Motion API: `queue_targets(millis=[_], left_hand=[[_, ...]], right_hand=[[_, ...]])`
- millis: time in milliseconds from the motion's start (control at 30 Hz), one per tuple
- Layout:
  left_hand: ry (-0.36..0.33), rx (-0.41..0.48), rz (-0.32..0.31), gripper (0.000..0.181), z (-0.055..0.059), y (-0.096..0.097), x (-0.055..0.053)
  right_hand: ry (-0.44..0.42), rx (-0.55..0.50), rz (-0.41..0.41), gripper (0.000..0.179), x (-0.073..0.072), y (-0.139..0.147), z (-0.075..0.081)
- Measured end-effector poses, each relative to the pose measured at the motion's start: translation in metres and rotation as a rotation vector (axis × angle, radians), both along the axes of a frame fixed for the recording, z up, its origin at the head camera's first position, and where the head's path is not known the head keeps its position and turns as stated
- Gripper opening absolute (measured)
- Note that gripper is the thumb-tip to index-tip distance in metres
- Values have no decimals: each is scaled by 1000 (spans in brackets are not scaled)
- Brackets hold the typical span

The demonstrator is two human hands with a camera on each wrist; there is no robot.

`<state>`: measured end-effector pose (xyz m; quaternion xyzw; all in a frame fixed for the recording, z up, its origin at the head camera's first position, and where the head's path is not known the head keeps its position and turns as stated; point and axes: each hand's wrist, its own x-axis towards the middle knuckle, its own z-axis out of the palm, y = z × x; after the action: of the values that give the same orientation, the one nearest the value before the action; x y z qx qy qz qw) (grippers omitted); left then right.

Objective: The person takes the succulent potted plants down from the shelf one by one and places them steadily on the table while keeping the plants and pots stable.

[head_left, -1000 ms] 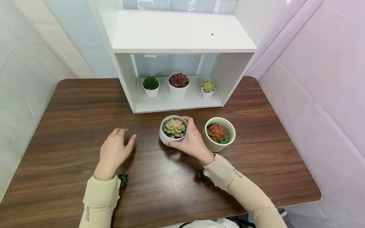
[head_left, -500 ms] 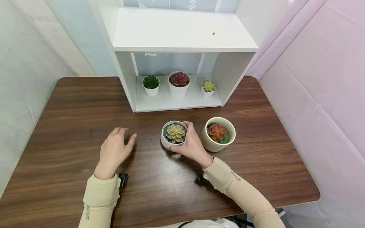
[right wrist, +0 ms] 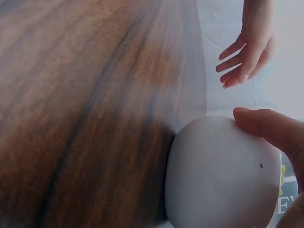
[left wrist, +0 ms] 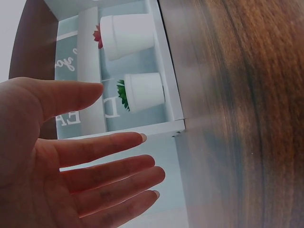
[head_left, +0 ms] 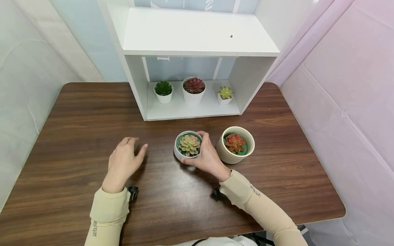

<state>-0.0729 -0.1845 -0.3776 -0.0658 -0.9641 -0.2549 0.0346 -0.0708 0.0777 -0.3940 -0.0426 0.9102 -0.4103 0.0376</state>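
In the head view my right hand [head_left: 210,156] holds a round white pot [head_left: 178,153] with a pale green-pink succulent [head_left: 189,145]. Its thumb is at the near side and its fingers reach round the far right side. The right wrist view has this pot's smooth wall [right wrist: 218,173] against the wood, with the thumb [right wrist: 266,124] at its rim. My left hand [head_left: 124,164] hovers over the table at the left with nothing in it, fingers spread in the left wrist view. Just right of my right hand stands a cream pot [head_left: 227,155] with a red succulent [head_left: 235,143].
A white shelf unit [head_left: 197,53] stands at the back of the brown wooden table [head_left: 77,119]. On its lower board are a dark green succulent [head_left: 163,88], a dark red succulent [head_left: 194,85] and a small yellow-green succulent [head_left: 225,92], each in a white pot.
The white pot in my right hand has come slightly nearer to me, mostly in the first half second. My left hand and the cream pot have stayed in place.
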Motion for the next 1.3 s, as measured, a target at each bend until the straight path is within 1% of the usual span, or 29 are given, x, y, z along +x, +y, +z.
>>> queue_targets(millis=[200, 367, 433, 533, 700, 800, 900, 1000, 1100, 1167, 1300], left_hand=[[13, 0, -4, 46, 0, 2, -1], [5, -1, -9, 47, -1, 4, -2], [1, -3, -9, 47, -2, 4, -2], [-1, -5, -9, 48, -2, 5, -3], [2, -9, -8, 48, -2, 6, -4], [8, -6, -14, 48, -1, 8, -5], [25, -4, -27, 48, 0, 10, -7], [44, -5, -41, 49, 5, 13, -12], [57, 3, -57, 53, 10, 17, -20], [69, 28, -69, 57, 13, 20, -28], [118, 117, -88, 61, 16, 28, -48]], right_hand=[[-2, 12, 40, 113, 3, 1, 2], [-38, 61, 56, 120, 5, 4, 4], [-39, 77, 55, 121, 7, 6, 7], [-15, 96, 53, 120, 10, 10, 13], [62, 98, 57, 116, 15, 20, 27], [89, 86, 44, 109, 20, 26, 35], [118, 45, 26, 98, 25, 33, 44], [157, -13, 14, 87, 29, 39, 50], [188, -46, 7, 78, 33, 43, 54], [200, -58, -2, 73, 35, 45, 55], [227, -79, -14, 63, 37, 47, 52]])
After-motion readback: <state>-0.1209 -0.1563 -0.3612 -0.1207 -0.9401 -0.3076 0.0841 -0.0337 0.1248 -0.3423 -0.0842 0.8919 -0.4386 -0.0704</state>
